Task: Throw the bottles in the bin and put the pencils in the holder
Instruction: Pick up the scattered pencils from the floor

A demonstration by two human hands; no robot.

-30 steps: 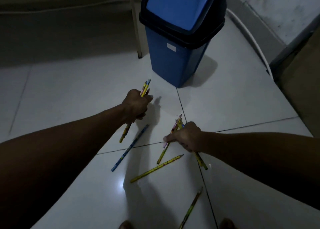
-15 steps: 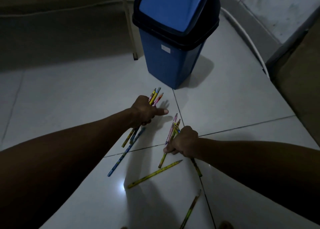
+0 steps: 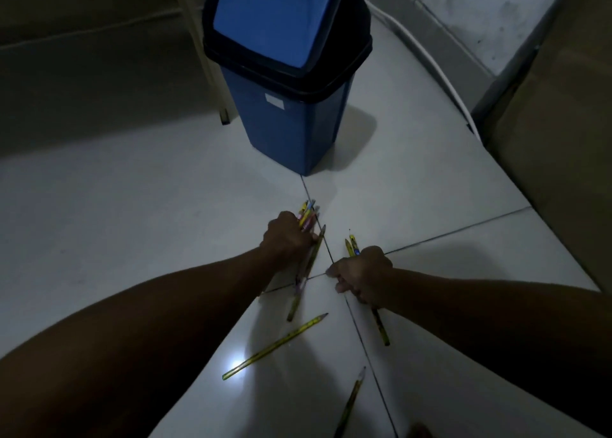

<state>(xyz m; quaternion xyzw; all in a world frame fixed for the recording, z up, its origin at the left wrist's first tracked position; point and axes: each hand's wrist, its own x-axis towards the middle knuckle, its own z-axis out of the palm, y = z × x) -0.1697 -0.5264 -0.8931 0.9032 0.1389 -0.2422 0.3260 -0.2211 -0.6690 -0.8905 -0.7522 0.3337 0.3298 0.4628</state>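
My left hand (image 3: 286, 238) is shut on a bundle of pencils (image 3: 307, 214) whose tips stick out past my fingers, low over the white tiled floor. My right hand (image 3: 362, 273) grips a few pencils (image 3: 351, 243), with one end trailing out behind it (image 3: 381, 326). Two yellow pencils lie loose on the tiles, one (image 3: 275, 346) between my arms and one (image 3: 349, 403) nearer to me. The blue bin (image 3: 288, 119) with a black swing lid stands just beyond my hands. No bottles and no holder are in view.
A thin white furniture leg (image 3: 207, 59) stands left of the bin. A white cable (image 3: 433, 59) runs along the grey wall at the right. A brown panel (image 3: 559, 132) fills the right edge. A bright light reflection (image 3: 235, 363) sits on the tile.
My left hand has moved right and down toward the tile joint, taking more pencils into its bundle; the blue pencil is off the floor. My right hand stayed put, still gripping its pencils.
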